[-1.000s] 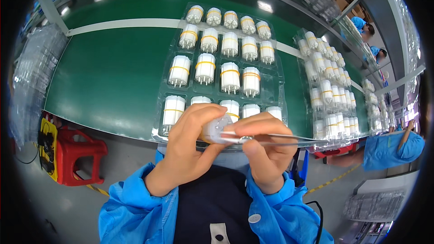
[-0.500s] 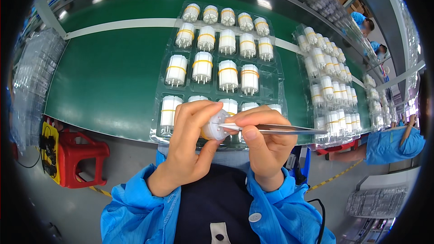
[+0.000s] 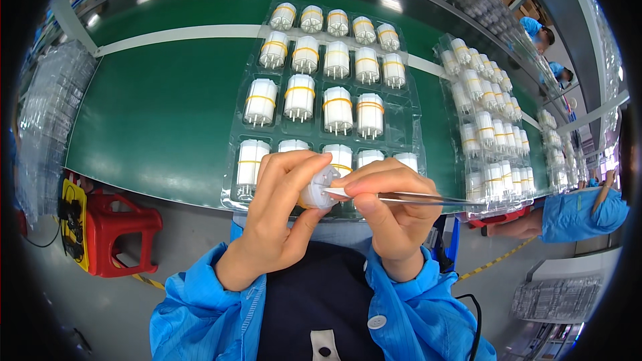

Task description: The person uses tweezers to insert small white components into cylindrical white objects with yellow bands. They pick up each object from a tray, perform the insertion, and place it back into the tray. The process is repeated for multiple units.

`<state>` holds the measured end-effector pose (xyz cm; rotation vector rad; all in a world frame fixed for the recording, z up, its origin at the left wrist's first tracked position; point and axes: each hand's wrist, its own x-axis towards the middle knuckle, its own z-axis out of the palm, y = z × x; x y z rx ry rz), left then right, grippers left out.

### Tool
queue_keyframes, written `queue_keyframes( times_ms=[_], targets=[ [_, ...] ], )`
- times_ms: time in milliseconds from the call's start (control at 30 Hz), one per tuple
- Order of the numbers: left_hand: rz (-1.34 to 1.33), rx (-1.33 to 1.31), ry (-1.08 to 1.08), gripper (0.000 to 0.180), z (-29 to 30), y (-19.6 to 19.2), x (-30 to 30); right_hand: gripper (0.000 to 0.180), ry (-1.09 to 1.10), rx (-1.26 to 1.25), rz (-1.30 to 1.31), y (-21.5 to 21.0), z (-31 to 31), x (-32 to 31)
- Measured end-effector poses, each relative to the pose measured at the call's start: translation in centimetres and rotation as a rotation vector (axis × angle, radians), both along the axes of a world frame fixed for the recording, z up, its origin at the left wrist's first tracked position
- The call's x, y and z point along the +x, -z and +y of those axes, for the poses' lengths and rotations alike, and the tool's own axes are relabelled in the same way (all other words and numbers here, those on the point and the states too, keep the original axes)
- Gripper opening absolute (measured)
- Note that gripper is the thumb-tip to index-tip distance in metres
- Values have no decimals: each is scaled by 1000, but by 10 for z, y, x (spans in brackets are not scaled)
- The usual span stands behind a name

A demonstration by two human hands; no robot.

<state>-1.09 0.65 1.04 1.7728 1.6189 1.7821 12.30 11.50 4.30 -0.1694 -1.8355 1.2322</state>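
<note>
We've got the white plug point(image 3: 321, 190) pinched in our left hand point(image 3: 277, 212), end facing three o'clock! Our right hand point(image 3: 400, 220) pinches the metal tool point(image 3: 418, 198), a blur one second ago, now crisp, pale tip toward nine; the loaded tray point(image 3: 400, 120) sits at twelve.

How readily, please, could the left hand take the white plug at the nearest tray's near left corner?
Probably not: the white plug is mostly uncovered, but the left hand is holding another white piece.
</note>
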Motion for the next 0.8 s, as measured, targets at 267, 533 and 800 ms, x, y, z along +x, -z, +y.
queue_keyframes(
  times_ms=[267, 533, 800],
  targets=[
    [129, -26, -50, 62, 1, -4, -3, 12, 24, 251, -112, -17, 0, -3],
    [-166, -46, 77, 56, -4, 1, -2, 11, -46, -94, 55, 4, 0, -2],
    [24, -31, 2, 61, 0, -2, -4, 11, 20, 193, -68, -7, 4, -5]
  ],
)
